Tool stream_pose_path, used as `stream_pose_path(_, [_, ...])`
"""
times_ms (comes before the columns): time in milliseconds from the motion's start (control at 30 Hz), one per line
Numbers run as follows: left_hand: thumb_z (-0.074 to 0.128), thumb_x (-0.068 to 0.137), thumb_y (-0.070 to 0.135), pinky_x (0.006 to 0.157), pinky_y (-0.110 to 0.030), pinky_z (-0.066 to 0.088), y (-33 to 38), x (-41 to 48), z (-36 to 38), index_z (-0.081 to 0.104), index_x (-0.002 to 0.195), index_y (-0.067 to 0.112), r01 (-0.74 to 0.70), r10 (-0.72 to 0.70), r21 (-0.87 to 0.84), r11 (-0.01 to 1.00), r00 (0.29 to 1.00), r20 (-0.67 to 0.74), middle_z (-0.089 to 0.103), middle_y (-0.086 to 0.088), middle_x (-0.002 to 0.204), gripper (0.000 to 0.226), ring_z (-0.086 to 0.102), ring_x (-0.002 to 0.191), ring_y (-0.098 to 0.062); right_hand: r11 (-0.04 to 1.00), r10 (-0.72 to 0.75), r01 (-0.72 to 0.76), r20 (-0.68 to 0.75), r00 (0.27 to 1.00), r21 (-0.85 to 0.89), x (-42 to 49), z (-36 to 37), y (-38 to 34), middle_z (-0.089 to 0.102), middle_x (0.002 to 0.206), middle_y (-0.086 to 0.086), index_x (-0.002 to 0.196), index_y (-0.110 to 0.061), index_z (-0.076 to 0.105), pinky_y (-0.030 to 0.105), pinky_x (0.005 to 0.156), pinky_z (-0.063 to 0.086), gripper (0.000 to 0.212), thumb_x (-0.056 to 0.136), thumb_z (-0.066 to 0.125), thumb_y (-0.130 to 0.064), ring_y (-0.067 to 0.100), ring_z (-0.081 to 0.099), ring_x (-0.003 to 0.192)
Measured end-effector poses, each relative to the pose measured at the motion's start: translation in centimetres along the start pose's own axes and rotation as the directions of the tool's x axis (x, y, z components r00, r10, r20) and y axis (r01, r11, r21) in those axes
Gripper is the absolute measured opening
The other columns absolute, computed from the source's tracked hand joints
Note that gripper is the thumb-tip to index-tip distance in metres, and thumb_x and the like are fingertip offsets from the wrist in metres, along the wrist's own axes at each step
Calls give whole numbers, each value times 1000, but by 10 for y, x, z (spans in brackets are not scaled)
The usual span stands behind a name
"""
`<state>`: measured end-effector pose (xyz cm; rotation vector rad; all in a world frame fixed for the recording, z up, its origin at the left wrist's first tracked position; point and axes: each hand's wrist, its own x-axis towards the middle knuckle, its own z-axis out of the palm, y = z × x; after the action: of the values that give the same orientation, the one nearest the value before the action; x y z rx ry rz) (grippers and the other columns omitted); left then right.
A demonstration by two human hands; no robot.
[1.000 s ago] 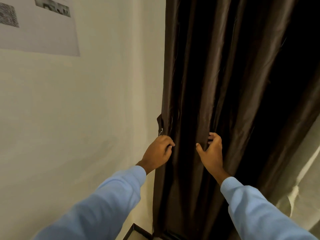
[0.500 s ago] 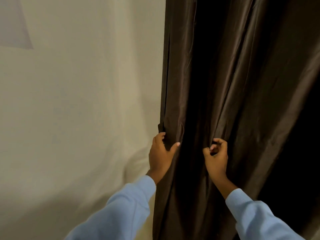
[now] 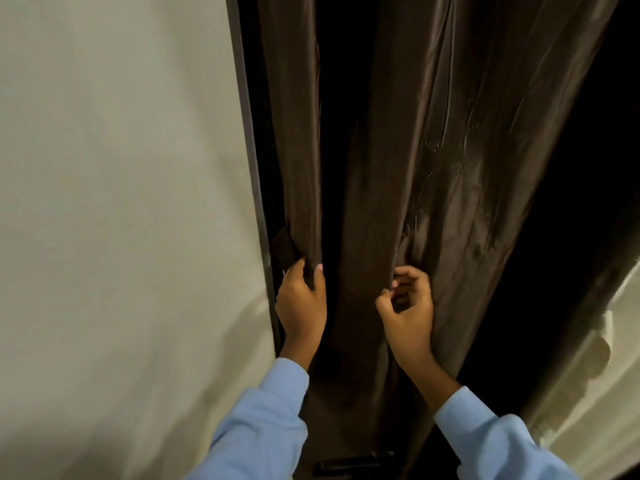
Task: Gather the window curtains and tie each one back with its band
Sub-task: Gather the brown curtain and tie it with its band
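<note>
A dark brown curtain [image 3: 398,168] is hanging in long folds down the middle of the view, its left edge lying against a pale wall [image 3: 121,202], and the cloth is narrowing toward the level of the hands, where the folds are bunching together. The left hand [image 3: 303,306] is gripping that left edge, its fingers curling round behind the cloth and its thumb [image 3: 318,270] pressing on the front. Just above those fingers a dark strip [image 3: 284,251] is sticking out at the curtain's edge and touching the hand; whether it is the band is not showing clearly. The right hand [image 3: 408,306] is working near the left one, further along the front of the curtain, with its fingers curling in and its thumb and forefinger pinching a fold of the cloth. Both arms are wearing light blue sleeves [image 3: 263,420] and reaching up from the bottom of the view. At the lower right a pale fabric [image 3: 588,393] is showing beside the curtain, and a small dark object [image 3: 353,464] is lying below, too blurred to make out.
</note>
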<state>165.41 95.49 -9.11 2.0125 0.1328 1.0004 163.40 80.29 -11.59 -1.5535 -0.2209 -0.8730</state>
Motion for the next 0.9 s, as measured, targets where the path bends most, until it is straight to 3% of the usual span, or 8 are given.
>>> stream_pose_path(133, [63, 90, 33, 62, -22, 45, 3, 11, -6, 64, 115, 7, -60, 65, 71, 996, 996, -66, 66, -6, 107, 36, 66, 83, -21, 993, 79, -83, -55, 995, -85, 4, 10, 3, 53, 111, -21, 135, -32, 38, 14, 76, 52, 76, 76, 84, -20, 5, 60, 93])
stream_pose_path(300, [65, 82, 4, 55, -18, 39, -3, 14, -19, 70, 89, 1, -352, 388, 245, 903, 915, -113, 65, -10, 95, 10, 60, 63, -20, 978, 77, -65, 56, 995, -198, 40, -14, 14, 61, 77, -1, 125, -30, 54, 24, 69, 55, 59, 80, 75, 1, 4, 61, 67])
stream_pose_path(400, [60, 82, 5, 58, -27, 47, -2, 2, -25, 68, 80, 1, -451, 483, 254, 856, 872, -78, 65, -12, 84, 9, 60, 73, -24, 914, 96, -49, 99, 990, -402, 61, -65, 20, 63, 73, -4, 109, -29, 61, 17, 63, 53, 46, 78, 74, 2, -1, 61, 64])
stream_pose_path(467, [59, 82, 3, 56, -23, 45, 4, -7, -27, 67, 74, 1, -463, 483, 206, 862, 873, -62, 63, -10, 71, 11, 59, 65, -22, 883, 128, -71, 92, 988, -463, 60, -88, 21, 66, 76, -4, 95, -27, 65, 23, 64, 56, 33, 78, 75, 0, 3, 64, 67])
stream_pose_path(567, [68, 78, -5, 54, -14, 36, 13, -20, -30, 69, 76, -1, -414, 417, 91, 906, 909, -16, 62, -9, 63, 4, 57, 50, -18, 919, 110, -93, 23, 994, -384, 33, -87, 16, 65, 78, -3, 83, -26, 65, 14, 66, 53, 36, 79, 72, 9, 1, 65, 72])
stream_pose_path(667, [72, 81, 4, 59, -6, 41, 20, -33, -36, 72, 82, 0, -380, 380, -11, 925, 925, 5, 67, -6, 71, 4, 62, 58, -11, 973, 49, -72, -107, 993, -218, -8, -61, 7, 61, 82, 2, 79, -27, 63, 5, 71, 43, 44, 80, 67, 16, -7, 59, 75])
stream_pose_path(767, [73, 80, 7, 72, -2, 46, 31, -44, -43, 72, 96, -2, -375, 377, -98, 922, 926, -3, 72, -9, 82, 19, 67, 70, -11, 996, 83, -87, -187, 979, -17, -41, -38, -3, 68, 100, -2, 93, -24, 71, 11, 82, 50, 30, 84, 71, 4, -1, 65, 94])
stream_pose_path(900, [71, 75, -4, 69, 8, 35, 43, -54, -51, 68, 102, -10, -397, 395, -73, 915, 918, -41, 69, -12, 68, 28, 61, 67, -15, 996, 54, -47, -94, 994, 74, -47, -32, -18, 72, 102, -2, 108, -21, 72, 20, 82, 55, 30, 88, 68, 1, 12, 70, 96])
